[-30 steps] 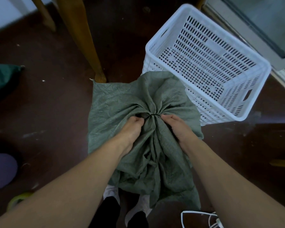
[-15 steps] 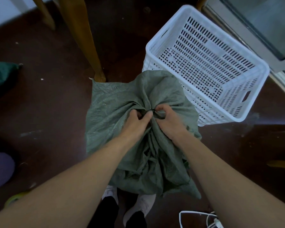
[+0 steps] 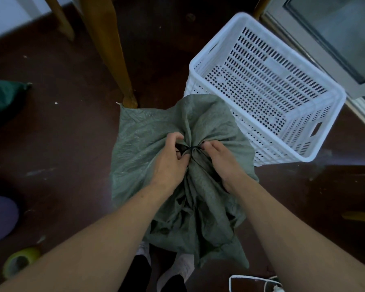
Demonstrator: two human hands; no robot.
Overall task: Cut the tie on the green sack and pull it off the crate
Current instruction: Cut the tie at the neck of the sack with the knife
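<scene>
Nearest to us, beneath our wrists, the loose mouth of the green sack point(image 3: 148, 140) spills in folds over our feet point(image 3: 177, 268), its ragged edge hanging just short of a white cord point(image 3: 251, 279) at the bottom of the view. Up at the gathered neck, our left hand point(image 3: 169, 163) has its fingers curled in and pinching the black tie point(image 3: 191, 149), which is cinched tight around the bunched cloth. Our right hand point(image 3: 221, 163) faces it from the other side, fingers bent and dug into the folds, gripping the sack just beside the tie. The fingertips of both hands nearly meet across the knot.

Beyond our fingertips the sack swells over whatever it covers; we cannot see what is inside. Its far left corner sticks out just beside the foot of a wooden furniture leg point(image 3: 112, 55), almost touching. To the right of our right fingers a white perforated crate point(image 3: 299, 133) stands tilted, and its near corner is overlapped by the sack's far edge, so that side is tight.

Left of our left fingers the dark floor point(image 3: 61, 133) lies open for a good stretch, as far as a roll of yellow-green tape point(image 3: 19, 262) near our left elbow and a dark green bag point(image 3: 2, 98) at the frame edge. Past the crate, farthest off, runs a grey door frame point(image 3: 287, 32).
</scene>
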